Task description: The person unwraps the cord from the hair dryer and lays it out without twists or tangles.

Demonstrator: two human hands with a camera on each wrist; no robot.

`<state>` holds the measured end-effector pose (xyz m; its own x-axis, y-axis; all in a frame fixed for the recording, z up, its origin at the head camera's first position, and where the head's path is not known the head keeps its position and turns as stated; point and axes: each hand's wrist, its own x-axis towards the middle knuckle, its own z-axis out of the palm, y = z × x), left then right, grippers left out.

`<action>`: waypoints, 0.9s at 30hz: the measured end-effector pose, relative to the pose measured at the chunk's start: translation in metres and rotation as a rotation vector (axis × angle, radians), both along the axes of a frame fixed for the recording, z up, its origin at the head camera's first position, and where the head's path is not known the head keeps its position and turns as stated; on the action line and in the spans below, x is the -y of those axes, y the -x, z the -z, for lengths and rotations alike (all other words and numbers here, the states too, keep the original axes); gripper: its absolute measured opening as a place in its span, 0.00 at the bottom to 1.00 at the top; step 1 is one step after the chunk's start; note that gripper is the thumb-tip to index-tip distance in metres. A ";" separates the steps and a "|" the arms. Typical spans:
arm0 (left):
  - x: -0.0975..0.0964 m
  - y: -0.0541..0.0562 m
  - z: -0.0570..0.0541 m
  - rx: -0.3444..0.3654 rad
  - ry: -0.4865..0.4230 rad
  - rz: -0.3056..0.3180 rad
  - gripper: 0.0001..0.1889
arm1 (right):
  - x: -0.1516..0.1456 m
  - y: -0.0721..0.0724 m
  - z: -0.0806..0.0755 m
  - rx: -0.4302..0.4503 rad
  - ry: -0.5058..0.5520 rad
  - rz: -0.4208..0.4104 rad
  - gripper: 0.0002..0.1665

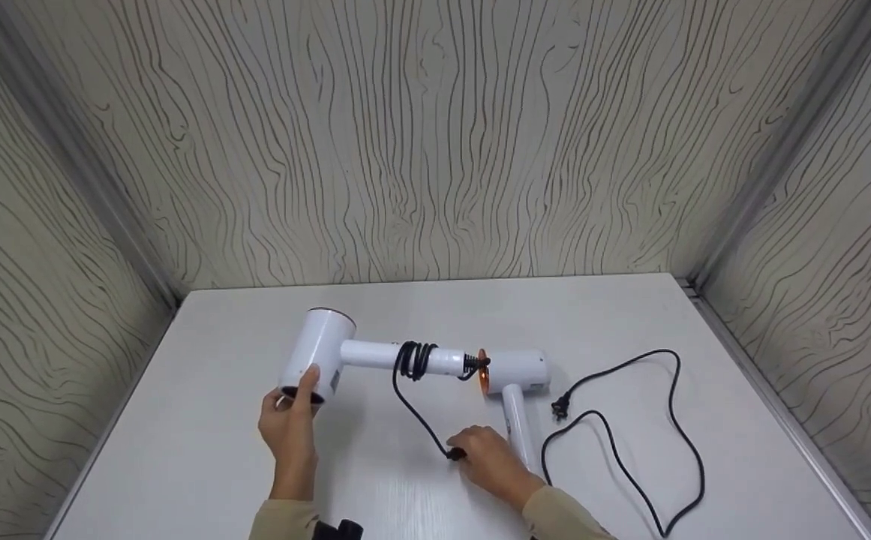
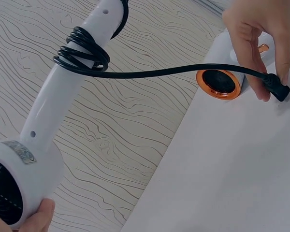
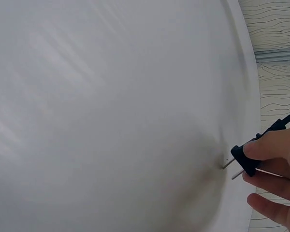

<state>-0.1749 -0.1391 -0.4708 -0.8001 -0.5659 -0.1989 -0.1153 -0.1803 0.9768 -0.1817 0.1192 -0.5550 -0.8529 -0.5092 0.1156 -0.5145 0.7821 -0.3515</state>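
Note:
My left hand (image 1: 290,431) grips the barrel of a white hair dryer (image 1: 317,349) by its lower end, holding it above the table. The dryer's handle points right, with several turns of black cord (image 1: 414,360) wound about it. From those turns a length of cord runs down to a black two-pin plug (image 3: 246,159), which my right hand (image 1: 491,461) pinches between thumb and fingers. In the right wrist view the plug's metal pins point at the white surface. Dark mesh shows in the held dryer's end in the left wrist view.
A second white hair dryer (image 1: 518,371) with an orange ring lies behind my right hand. Its loose black cord (image 1: 698,457) loops over the right side of the white table (image 1: 202,420), ending in a plug (image 1: 560,407). Wood-patterned panels (image 1: 420,150) enclose the back and sides.

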 end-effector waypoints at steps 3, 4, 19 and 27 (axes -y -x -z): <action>0.001 0.000 0.000 -0.012 -0.019 0.001 0.38 | -0.001 -0.001 -0.001 -0.041 0.014 -0.026 0.14; 0.001 0.000 0.001 -0.015 -0.022 0.001 0.38 | -0.002 -0.001 -0.001 -0.060 0.020 -0.038 0.14; 0.000 0.000 0.002 -0.008 0.010 0.004 0.40 | -0.007 0.002 -0.017 -0.108 0.145 -0.044 0.09; -0.002 0.001 0.004 -0.017 0.013 0.006 0.40 | 0.001 0.000 -0.038 -0.156 0.220 0.006 0.08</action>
<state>-0.1754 -0.1374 -0.4746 -0.8068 -0.5633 -0.1781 -0.0999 -0.1671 0.9809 -0.1813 0.1186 -0.5171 -0.8191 -0.4522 0.3529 -0.5713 0.6988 -0.4305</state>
